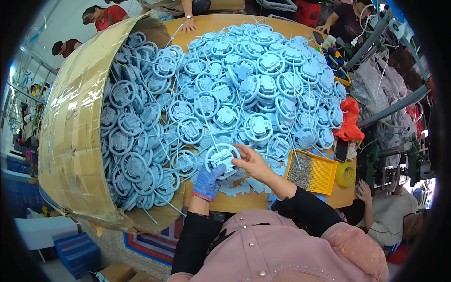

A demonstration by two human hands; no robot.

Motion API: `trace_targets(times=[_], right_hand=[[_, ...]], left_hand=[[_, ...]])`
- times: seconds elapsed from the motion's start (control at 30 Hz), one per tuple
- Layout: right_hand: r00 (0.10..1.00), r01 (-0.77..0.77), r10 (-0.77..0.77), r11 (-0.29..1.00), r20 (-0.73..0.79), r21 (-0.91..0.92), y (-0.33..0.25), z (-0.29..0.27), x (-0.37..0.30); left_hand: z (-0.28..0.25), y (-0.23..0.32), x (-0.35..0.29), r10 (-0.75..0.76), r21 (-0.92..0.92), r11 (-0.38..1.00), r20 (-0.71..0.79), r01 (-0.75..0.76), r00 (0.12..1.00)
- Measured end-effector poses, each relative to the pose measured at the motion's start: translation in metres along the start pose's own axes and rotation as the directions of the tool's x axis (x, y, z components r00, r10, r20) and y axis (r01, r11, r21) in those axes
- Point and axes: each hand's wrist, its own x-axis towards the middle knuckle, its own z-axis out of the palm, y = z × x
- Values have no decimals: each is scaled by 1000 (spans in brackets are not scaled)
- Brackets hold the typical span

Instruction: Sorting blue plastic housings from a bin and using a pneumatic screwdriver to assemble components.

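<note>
A light blue plastic ring-shaped part (221,154) with a flat centre piece and a long thin stem is held between both hands, just above the table. My left hand (207,182), in a blue glove with a red cuff, is closed on its lower left side. My bare right hand (256,165) grips its right side, thumb near the centre piece. Beyond the hands rises a large pile of the same light blue parts (271,63). Small flat light blue pieces (242,188) lie on the table (225,205) close to my wrists.
A cardboard box (70,136) lies open on the left, spilling more parts. To the right are a yellow tray (330,176) of small metal screws, a yellow tape roll (346,174), a dark phone (341,149) and a red plastic bag (348,120). Other people stand around the table.
</note>
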Motion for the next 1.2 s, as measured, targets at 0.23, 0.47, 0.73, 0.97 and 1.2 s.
trace_targets(times=[0.23, 0.47, 0.73, 0.97, 1.2], right_hand=[[991, -117, 110, 990, -81, -84, -3, -9, 2], [964, -103, 24, 953, -265, -286, -25, -26, 13], [970, 131, -123, 991, -208, 24, -65, -50, 44], [980, 196, -85, 310, 178, -930, 31, -20, 14], [920, 315, -274, 97, 279, -944, 44, 12, 35]], left_hand=[[10, -9, 13, -80, 169, 981, -84, 93, 993], [0, -19, 33, -49, 193, 978, -139, 76, 989], [-75, 29, 101, 186, 339, 939, -645, 60, 741], [-64, 39, 136, 92, 278, 943, -750, 185, 655], [-53, 37, 97, 303, 360, 925, -511, -120, 805]])
